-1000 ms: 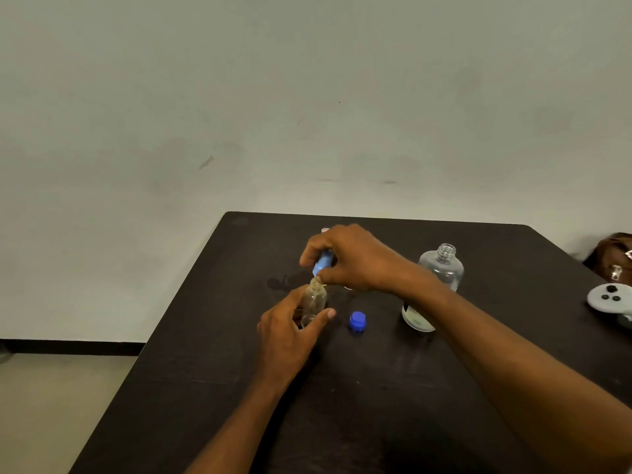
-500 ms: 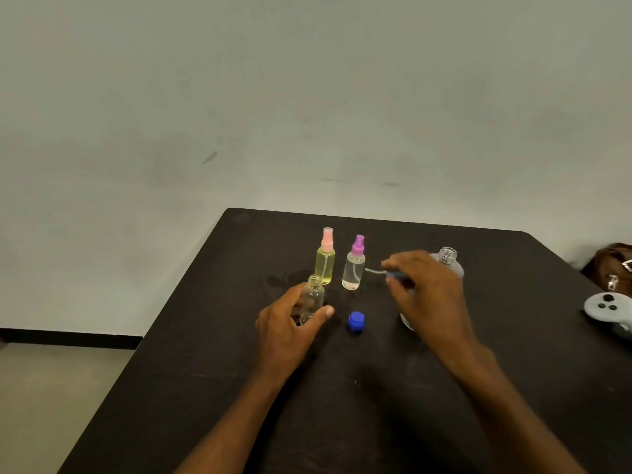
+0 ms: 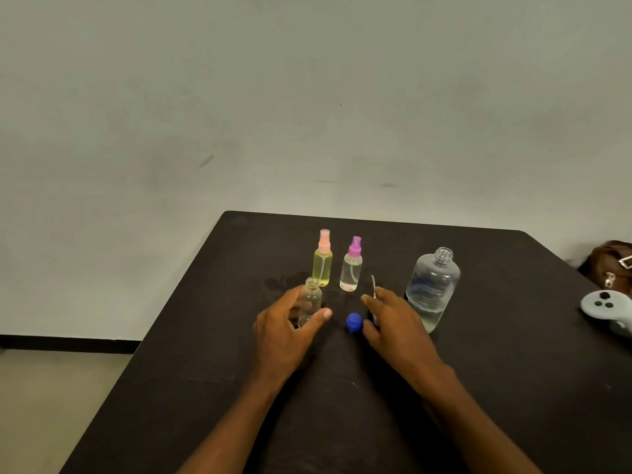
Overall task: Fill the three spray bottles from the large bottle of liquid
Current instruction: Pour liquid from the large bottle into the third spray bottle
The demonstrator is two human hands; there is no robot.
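On the dark table [image 3: 513, 388] my left hand [image 3: 285, 331] grips a small clear spray bottle [image 3: 310, 301] that stands upright with its neck uncapped. My right hand [image 3: 393, 325] is low over the table and holds that bottle's spray head, mostly hidden; its thin dip tube [image 3: 373, 285] sticks up past the fingers. A blue cap [image 3: 354, 322] lies just left of my right thumb. Behind stand a yellow spray bottle with a pink head [image 3: 322, 266] and a clear one with a purple head [image 3: 351, 273]. The large bottle [image 3: 432, 289], uncapped and partly full of clear liquid, stands right of my right hand.
A white game controller [image 3: 605, 311] lies at the table's right edge, with a brown bag [image 3: 612, 265] behind it. The table's left edge [image 3: 164, 316] runs diagonally, with floor beyond and a plain wall at the back.
My right hand pulled the spray head out of the small clear bottle, carried it right, then brought it down beside the blue cap. My left hand stayed on the bottle.
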